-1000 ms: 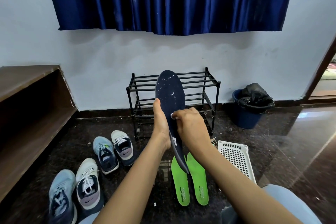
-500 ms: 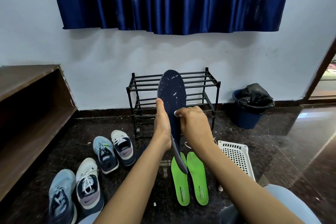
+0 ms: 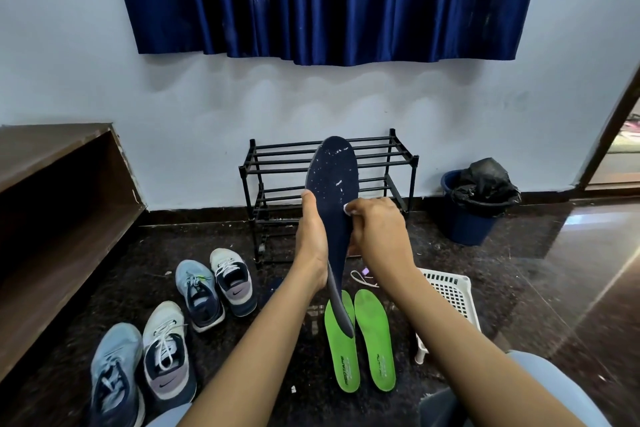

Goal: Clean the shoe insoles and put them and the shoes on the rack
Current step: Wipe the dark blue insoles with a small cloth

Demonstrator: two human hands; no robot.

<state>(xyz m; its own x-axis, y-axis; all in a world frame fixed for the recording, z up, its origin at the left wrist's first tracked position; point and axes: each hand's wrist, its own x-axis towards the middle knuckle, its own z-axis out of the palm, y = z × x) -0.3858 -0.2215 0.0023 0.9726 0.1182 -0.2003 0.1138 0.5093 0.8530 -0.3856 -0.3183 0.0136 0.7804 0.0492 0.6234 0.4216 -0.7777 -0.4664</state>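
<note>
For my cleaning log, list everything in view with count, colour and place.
dark blue insole: 1, navy, white-specked, held up before rack
green insoles: 2, green, side by side on floor
shoes: 4, two light blue, two white, floor left
rack: 1, black, against wall
bin: 1, blue, black bag, right of rack
basket: 1, white, floor right
curtain: 1, dark blue, wall above
wooden shelf: 1, brown, far left
white scrap: 1, white, at right fingertips
left hand: 1, grips insole's left edge
right hand: 1, pinches scrap against insole
</note>
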